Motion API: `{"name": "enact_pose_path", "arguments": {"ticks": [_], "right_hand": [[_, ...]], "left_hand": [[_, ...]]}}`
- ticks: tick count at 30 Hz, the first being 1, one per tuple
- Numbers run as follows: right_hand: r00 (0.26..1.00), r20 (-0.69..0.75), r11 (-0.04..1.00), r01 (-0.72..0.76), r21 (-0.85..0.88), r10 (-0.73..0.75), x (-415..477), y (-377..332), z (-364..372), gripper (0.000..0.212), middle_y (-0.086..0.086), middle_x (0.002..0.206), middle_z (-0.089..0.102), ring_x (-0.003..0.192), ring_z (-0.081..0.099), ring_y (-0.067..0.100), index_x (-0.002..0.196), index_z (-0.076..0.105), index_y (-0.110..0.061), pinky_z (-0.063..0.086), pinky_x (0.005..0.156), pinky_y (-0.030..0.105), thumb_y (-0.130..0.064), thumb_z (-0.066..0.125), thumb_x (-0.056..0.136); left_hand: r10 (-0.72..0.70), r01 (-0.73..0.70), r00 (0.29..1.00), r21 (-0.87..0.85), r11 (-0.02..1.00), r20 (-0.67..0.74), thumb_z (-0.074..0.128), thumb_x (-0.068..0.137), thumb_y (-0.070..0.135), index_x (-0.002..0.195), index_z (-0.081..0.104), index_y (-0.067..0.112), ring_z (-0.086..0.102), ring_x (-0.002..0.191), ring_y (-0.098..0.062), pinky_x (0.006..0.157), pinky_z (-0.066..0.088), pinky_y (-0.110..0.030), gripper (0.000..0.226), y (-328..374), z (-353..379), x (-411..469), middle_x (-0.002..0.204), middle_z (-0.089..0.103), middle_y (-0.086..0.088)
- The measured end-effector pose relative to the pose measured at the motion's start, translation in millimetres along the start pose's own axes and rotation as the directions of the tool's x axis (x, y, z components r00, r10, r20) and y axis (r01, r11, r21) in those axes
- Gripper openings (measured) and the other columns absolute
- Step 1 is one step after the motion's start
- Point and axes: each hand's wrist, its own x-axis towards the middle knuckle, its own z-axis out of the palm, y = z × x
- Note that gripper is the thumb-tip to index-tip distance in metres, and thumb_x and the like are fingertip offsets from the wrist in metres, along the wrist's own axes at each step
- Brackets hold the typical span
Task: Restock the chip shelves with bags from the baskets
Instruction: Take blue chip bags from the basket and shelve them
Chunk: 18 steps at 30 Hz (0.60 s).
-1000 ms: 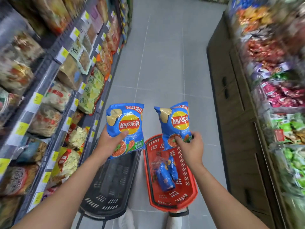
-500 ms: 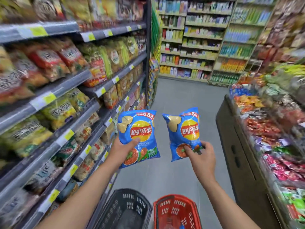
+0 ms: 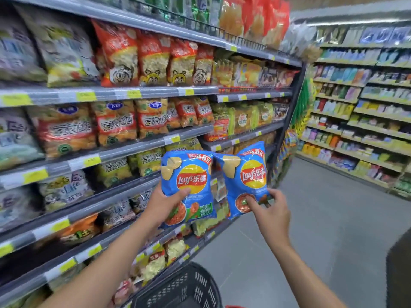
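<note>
I hold two blue Lay's chip bags upright in front of the snack shelves (image 3: 124, 150) on my left. My left hand (image 3: 163, 204) grips the lower part of the left chip bag (image 3: 188, 174), thumb across its front. My right hand (image 3: 270, 213) pinches the bottom edge of the right chip bag (image 3: 246, 174). The two bags nearly touch side by side at the height of the lower-middle shelves. A black basket (image 3: 178, 290) shows at the bottom centre. Only a thin red sliver of the red basket (image 3: 231, 306) appears beside it.
The left shelves are packed with orange, yellow and red snack bags behind yellow price tags. Grey aisle floor (image 3: 311, 218) runs ahead to the right. Far shelves (image 3: 360, 112) of bottles and packs line the back right. A dark cabinet corner (image 3: 398, 274) sits at the lower right.
My view has swung up and left from the baskets toward the shelves. Both hands have carried the bags closer to the shelves, and the baskets have dropped to the frame's bottom edge.
</note>
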Motion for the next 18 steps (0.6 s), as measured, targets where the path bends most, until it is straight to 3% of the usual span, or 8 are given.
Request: {"name": "enact_pose_path", "arguments": {"ticks": [7,10,15,18], "right_hand": [[0.976,0.182,0.991,0.103,0.090,-0.118,-48.1,-67.4,58.1,0.045,-0.007,0.097,0.061,0.092,0.060,0.014,0.100,0.060,-0.023,0.046,0.075,0.027,-0.043,0.090,0.072],[0.946,0.284,0.981,0.110,0.162,-0.153,-82.4,-97.9,85.5,0.044,-0.008,0.101,0.060,0.095,0.059,0.012,0.102,0.059,-0.024,0.047,0.076,0.028,-0.043,0.089,0.076],[0.884,0.407,0.960,0.134,0.248,-0.229,-154.3,-157.1,126.0,0.043,-0.012,0.102,0.055,0.093,0.055,0.003,0.107,0.058,-0.022,0.040,0.069,0.013,-0.041,0.086,0.080],[0.841,0.470,0.946,0.134,0.296,-0.266,-207.5,-192.4,146.3,0.043,-0.012,0.103,0.055,0.095,0.055,0.006,0.108,0.057,-0.023,0.042,0.072,0.019,-0.041,0.085,0.081]], "left_hand": [[0.072,-0.064,0.971,0.040,0.997,-0.228,0.081,0.088,0.019,0.123,0.066,0.025,0.076,0.095,-0.010,0.071,0.059,-0.021,0.039,39.4,-95.4,-78.9,0.106,0.080,0.011],[0.074,-0.056,0.949,0.067,0.996,-0.308,0.081,0.088,0.023,0.121,0.067,0.027,0.076,0.096,-0.011,0.079,0.058,-0.028,0.036,51.2,-137.5,-121.4,0.106,0.080,0.011],[0.097,-0.057,0.879,0.100,0.993,-0.466,0.080,0.090,0.022,0.110,0.065,0.034,0.074,0.084,0.001,0.073,0.055,-0.022,0.028,67.2,-210.2,-203.6,0.092,0.078,0.025],[0.116,-0.059,0.827,0.120,0.991,-0.550,0.081,0.088,0.021,0.114,0.064,0.033,0.076,0.091,-0.006,0.075,0.057,-0.023,0.033,77.8,-256.0,-263.3,0.098,0.079,0.020]]}}
